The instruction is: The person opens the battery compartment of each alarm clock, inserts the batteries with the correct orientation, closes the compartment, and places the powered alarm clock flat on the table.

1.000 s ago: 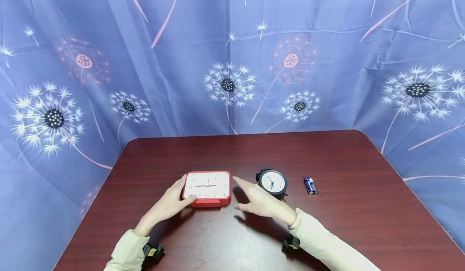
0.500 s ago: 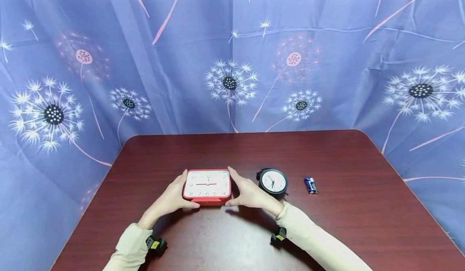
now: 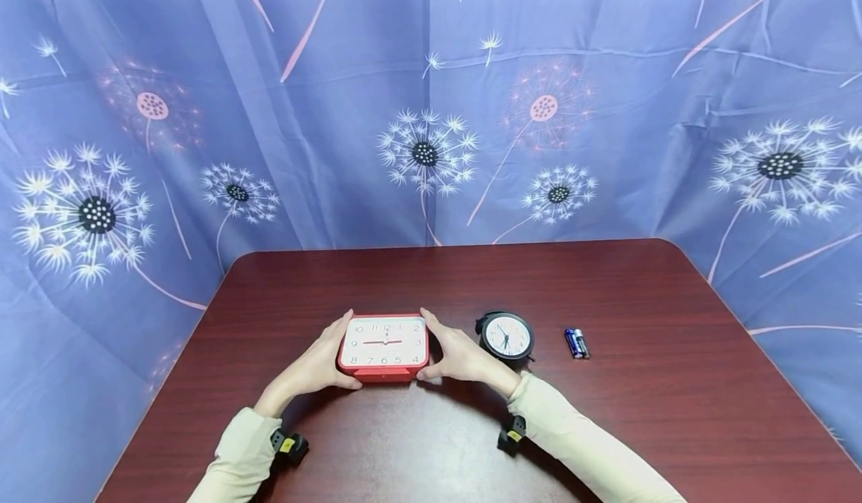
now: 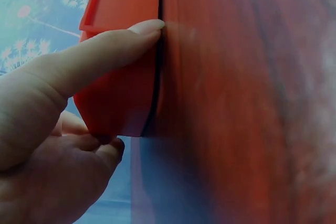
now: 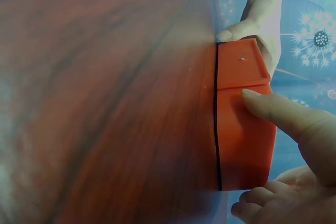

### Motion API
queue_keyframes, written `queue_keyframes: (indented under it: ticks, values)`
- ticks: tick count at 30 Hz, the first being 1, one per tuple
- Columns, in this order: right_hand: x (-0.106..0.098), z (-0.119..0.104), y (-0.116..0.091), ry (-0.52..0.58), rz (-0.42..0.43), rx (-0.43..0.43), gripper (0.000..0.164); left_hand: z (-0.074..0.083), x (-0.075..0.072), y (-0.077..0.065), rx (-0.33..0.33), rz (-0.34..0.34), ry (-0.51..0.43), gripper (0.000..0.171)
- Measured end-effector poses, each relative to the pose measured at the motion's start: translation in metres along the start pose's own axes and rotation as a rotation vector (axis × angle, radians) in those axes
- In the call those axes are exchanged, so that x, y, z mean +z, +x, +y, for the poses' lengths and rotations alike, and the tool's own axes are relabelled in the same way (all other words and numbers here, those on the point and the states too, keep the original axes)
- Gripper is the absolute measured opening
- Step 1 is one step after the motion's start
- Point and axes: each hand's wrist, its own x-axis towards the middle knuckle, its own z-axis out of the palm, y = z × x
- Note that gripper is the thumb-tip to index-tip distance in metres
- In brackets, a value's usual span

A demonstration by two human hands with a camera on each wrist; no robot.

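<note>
A red rectangular clock (image 3: 384,343) with a white face lies face up on the table, its numbers readable from my side. My left hand (image 3: 313,364) grips its left end, thumb along the near side and fingers round the left end. At the right end my right hand (image 3: 465,355) holds it the same way. In the left wrist view the thumb presses the red casing (image 4: 121,98) close to the tabletop. The right wrist view shows the other thumb on the near red side (image 5: 244,129), with the fingers curled at the end.
A round black clock (image 3: 508,337) with a white dial lies just right of my right hand. Beyond it are blue-and-silver batteries (image 3: 576,344) side by side. The dark red wooden table (image 3: 646,428) meets a blue dandelion-print curtain (image 3: 337,114) at the back.
My right hand has moved left from beside the red clock onto its right end. My left thumb has shifted from the clock's face to its near side. The clock has barely moved.
</note>
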Motion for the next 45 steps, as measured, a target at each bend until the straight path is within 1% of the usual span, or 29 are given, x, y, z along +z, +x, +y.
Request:
queue_keyframes:
  ticks: [4, 8, 10, 13, 17, 21, 25, 33, 39, 45]
  values:
    - [0.001, -0.002, 0.002, 0.003, -0.001, 0.01, 0.107, 0.001, -0.004, 0.001, -0.001, -0.006, 0.016, 0.12]
    - [0.001, -0.004, 0.004, -0.001, -0.002, 0.033, 0.11, 0.004, -0.006, 0.002, -0.016, -0.015, 0.023, 0.119]
    - [0.002, -0.004, 0.005, -0.009, 0.002, 0.045, 0.11, 0.004, -0.007, 0.002, -0.014, -0.019, 0.033, 0.119]
    - [0.001, -0.003, 0.005, -0.025, 0.019, 0.053, 0.109, 0.005, -0.008, 0.003, -0.018, -0.024, 0.024, 0.119]
    - [0.001, -0.003, 0.007, -0.033, 0.043, 0.062, 0.108, 0.005, -0.008, 0.005, -0.007, -0.019, 0.032, 0.12]
    - [0.001, -0.003, 0.008, -0.035, 0.049, 0.057, 0.107, 0.003, -0.008, 0.006, 0.009, 0.002, 0.065, 0.122]
    - [0.001, -0.003, 0.009, -0.04, 0.061, 0.057, 0.107, 0.002, -0.007, 0.004, 0.002, 0.016, 0.054, 0.123]
    - [0.002, -0.003, 0.009, -0.035, 0.079, 0.056, 0.107, 0.003, -0.008, 0.002, -0.025, 0.018, 0.039, 0.123]
    - [0.001, -0.003, 0.009, -0.036, 0.084, 0.056, 0.106, 0.002, -0.009, 0.001, -0.017, 0.012, 0.016, 0.121]
    - [-0.004, -0.005, 0.011, -0.024, 0.097, 0.054, 0.106, 0.003, -0.011, 0.003, 0.007, 0.045, -0.014, 0.118]
